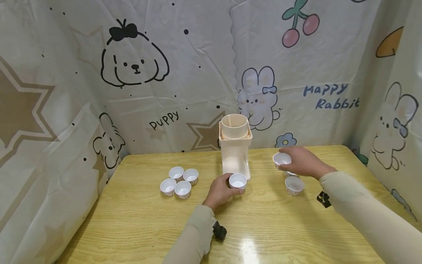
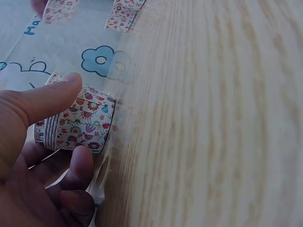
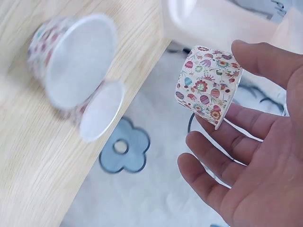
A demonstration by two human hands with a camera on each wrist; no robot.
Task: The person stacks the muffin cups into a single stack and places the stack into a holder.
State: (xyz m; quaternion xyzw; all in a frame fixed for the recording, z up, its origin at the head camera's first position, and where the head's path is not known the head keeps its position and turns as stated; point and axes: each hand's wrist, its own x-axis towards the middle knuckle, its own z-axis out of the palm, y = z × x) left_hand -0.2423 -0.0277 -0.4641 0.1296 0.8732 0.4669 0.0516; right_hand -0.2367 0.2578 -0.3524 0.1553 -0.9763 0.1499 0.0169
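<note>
Left hand [image 1: 220, 191]: fingers clamped on a cup stack [image 1: 237, 180], thumb on 1 side, fingertips on the other. Left wrist view shows several rims nested together at the top, floral print on the outer wall. Stack is upright, mouth up, at the foot of the cream stand [image 1: 234, 156]; can't tell if it touches the stand. Right hand [image 1: 302, 161]: pinching the raised cup [image 1: 281, 159] between thumb and index finger, remaining fingers spread apart below in the right wrist view. That cup is held up off the table [image 1: 138, 223], right of the stand, white inside, same floral print outside. Near and below the right hand, 2 right-side cups [image 1: 294, 185] sit mouth up; in the head view the rear 1 is mostly hidden by the hand. Left of the stand: 4 left-side cups [image 1: 182, 189] in a tight cluster, all mouth up, well apart from the left hand. Stand is at the table's rear edge, round tube [image 1: 234, 126] set in its square top. Both arms in pale sleeves [image 1: 194, 236], black wrist device [image 1: 219, 230] on each. Behind: cartoon-print backdrop [image 1: 204, 73], with puppy and rabbit drawings and lettering.
</note>
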